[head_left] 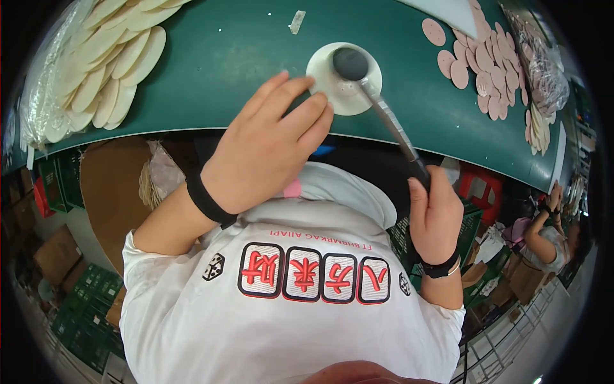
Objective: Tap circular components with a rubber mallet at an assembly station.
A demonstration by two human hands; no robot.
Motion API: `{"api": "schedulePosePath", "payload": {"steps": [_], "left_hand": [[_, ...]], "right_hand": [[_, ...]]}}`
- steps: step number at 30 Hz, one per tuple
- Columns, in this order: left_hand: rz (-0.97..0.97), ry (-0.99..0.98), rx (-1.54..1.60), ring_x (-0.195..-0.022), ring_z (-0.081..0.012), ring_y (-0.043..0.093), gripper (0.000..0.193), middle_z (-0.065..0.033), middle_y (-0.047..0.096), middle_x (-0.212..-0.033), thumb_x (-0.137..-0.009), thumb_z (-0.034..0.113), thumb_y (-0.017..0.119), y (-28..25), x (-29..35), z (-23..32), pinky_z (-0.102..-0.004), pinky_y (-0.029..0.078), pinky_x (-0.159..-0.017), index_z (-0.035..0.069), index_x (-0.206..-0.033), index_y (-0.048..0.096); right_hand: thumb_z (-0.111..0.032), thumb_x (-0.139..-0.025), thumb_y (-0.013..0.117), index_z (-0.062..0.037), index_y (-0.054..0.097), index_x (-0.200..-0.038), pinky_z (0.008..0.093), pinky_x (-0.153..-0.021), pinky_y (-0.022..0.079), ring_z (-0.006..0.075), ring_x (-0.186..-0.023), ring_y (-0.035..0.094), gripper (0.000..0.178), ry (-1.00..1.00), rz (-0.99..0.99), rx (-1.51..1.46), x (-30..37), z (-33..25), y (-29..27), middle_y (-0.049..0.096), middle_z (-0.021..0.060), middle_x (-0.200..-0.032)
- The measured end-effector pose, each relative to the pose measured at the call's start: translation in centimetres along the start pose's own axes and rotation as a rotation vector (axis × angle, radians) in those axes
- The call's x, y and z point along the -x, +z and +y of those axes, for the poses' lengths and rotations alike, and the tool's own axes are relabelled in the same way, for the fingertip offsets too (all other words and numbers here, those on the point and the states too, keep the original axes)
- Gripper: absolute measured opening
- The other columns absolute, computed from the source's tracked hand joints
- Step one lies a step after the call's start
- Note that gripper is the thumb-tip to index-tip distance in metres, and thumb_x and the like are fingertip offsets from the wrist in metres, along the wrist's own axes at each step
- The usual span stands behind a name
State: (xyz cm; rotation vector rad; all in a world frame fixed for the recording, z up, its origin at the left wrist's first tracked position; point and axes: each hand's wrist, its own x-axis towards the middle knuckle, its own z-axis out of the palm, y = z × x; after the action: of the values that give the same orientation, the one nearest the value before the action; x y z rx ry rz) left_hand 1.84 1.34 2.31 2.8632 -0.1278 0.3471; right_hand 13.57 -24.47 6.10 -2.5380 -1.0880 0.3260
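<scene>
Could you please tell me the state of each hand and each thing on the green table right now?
left hand: fingertips pressing on the white disc's edge.
right hand: closed around the tool's handle.
white disc: flat at the table edge.
round-headed tool: head resting on the disc.
cream discs: overlapping pile.
pink discs: scattered, overlapping.

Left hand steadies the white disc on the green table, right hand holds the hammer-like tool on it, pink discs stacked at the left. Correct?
Not quite. In the head view the pink discs lie at the right; the stack at the left is cream discs. The rest holds: left hand on the white disc, right hand holding the tool, green table.
</scene>
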Motion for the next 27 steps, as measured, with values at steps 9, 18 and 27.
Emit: {"api": "schedulePosePath", "payload": {"steps": [9, 18, 27], "left_hand": [[-0.06, 0.051, 0.102, -0.136, -0.0354, 0.047, 0.061, -0.0118, 0.056, -0.129, -0.067, 0.012, 0.079, -0.2, -0.3, -1.1, -0.0548, 0.038, -0.114, 0.003, -0.124, 0.062], [-0.081, 0.062, 0.057, -0.137, -0.0348, 0.047, 0.062, -0.0107, 0.056, -0.128, -0.067, 0.012, 0.079, -0.3, -0.4, -1.3, -0.053, 0.038, -0.113, 0.004, -0.125, 0.061], [-0.063, 0.023, 0.033, -0.133, -0.0316, 0.048, 0.062, -0.0099, 0.051, -0.144, -0.067, 0.012, 0.079, -0.3, -0.2, -0.9, -0.0504, 0.04, -0.112, 0.01, -0.126, 0.063]], "right_hand": [[-0.014, -0.098, 0.064, -0.001, 0.057, -0.104, 0.0416, -0.053, 0.046, 0.0359, -0.06, 0.06, 0.016, 0.076, 0.081, -0.024, 0.7, 1.2, 0.6, 0.06, 0.0165, -0.073], [-0.014, -0.098, 0.062, -0.0008, 0.056, -0.105, 0.0449, -0.054, 0.046, 0.0403, -0.062, 0.061, 0.016, 0.118, 0.011, 0.027, 0.1, 0.9, 0.6, 0.061, 0.0184, -0.074], [-0.014, -0.098, 0.063, -0.0007, 0.056, -0.104, 0.044, -0.054, 0.047, 0.0398, -0.062, 0.061, 0.016, 0.125, 0.014, 0.021, 1.3, 1.1, 0.9, 0.061, 0.0185, -0.074]]}}
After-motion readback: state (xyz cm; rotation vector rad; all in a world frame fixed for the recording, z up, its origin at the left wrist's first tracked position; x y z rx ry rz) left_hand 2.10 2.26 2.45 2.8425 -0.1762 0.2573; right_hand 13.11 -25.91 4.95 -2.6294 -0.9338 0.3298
